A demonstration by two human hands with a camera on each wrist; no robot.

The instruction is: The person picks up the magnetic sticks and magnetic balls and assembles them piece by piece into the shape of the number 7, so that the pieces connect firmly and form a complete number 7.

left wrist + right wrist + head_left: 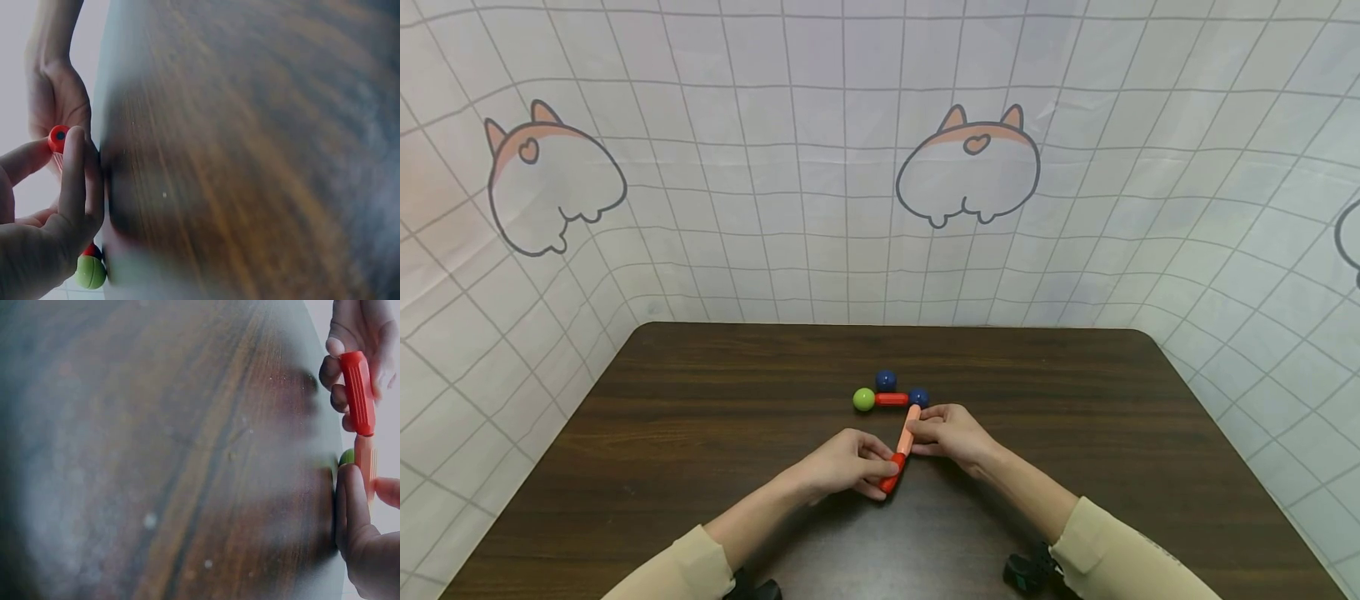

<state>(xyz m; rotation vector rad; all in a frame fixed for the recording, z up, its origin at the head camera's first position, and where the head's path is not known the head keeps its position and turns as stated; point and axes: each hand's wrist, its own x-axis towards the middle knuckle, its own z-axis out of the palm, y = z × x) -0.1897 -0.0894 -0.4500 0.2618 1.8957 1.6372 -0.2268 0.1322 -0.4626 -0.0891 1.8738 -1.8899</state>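
My left hand (pixel 850 463) pinches a red ridged rod (pixel 891 477) between thumb and fingers. In the right wrist view this red rod meets a salmon-coloured rod (pixel 364 456) end to end. My right hand (pixel 957 433) holds the salmon rod between thumb and fingers. The salmon rod's far end lies at a dark blue ball (pixel 918 397); whether they touch I cannot tell. From that ball a second red rod (pixel 892 399) runs left to a lime-green ball (pixel 863 399). Another blue ball (pixel 886 381) sits just behind this rod. A dark dot marks the held red rod's end (pixel 59 135).
All of this is on a dark wood-grain table (pixel 700 400) with rounded back corners. White grid-patterned cloth (pixel 835 200) with cartoon animal drawings stands behind it and at both sides. Black devices, one (pixel 1024 573) below the right cuff, show at the wrists.
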